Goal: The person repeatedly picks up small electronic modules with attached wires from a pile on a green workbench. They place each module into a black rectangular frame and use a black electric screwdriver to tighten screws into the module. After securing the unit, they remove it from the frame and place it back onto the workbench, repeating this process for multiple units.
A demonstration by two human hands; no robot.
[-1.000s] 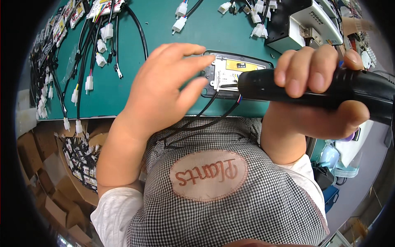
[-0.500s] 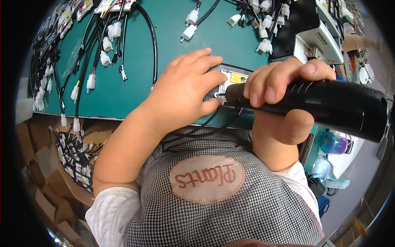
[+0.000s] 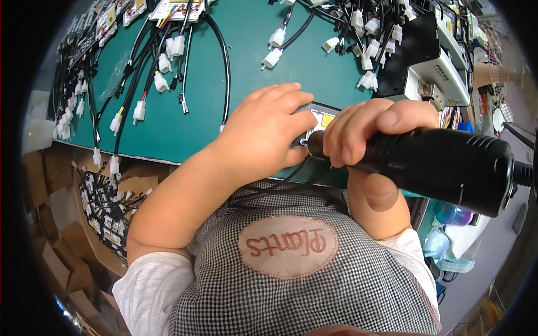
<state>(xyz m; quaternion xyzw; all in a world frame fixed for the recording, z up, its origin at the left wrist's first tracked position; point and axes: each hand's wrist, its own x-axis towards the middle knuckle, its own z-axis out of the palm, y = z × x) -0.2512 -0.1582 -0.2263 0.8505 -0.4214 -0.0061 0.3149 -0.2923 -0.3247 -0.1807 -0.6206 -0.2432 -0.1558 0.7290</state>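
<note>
A black electric screwdriver [image 3: 443, 165] lies nearly level in my right hand [image 3: 374, 131], whose fingers wrap round its front part. Its tip points left and meets the lower left corner of a flat black device [image 3: 326, 119] with a white and yellow label. Against the left end of that device, my left hand [image 3: 269, 131] holds it down on the green table, fingers over its edge and thumb near the bit. A black cable runs from the device toward my checked apron [image 3: 269, 302]. The screw, if one is there, is too small to make out, and my right hand covers much of the device.
Cables with white plugs [image 3: 140, 109] spread over the left of the green table [image 3: 246, 61]; more plugs [image 3: 367, 61] lie at the back right. A black and silver box [image 3: 440, 78] stands on the right. Below the table's left edge, a cardboard box [image 3: 103, 257] holds wired parts.
The screwdriver's rear end has swung toward me, and my right thumb has shifted lower. The whole view has shifted slightly; my left hand keeps its hold on the device.
</note>
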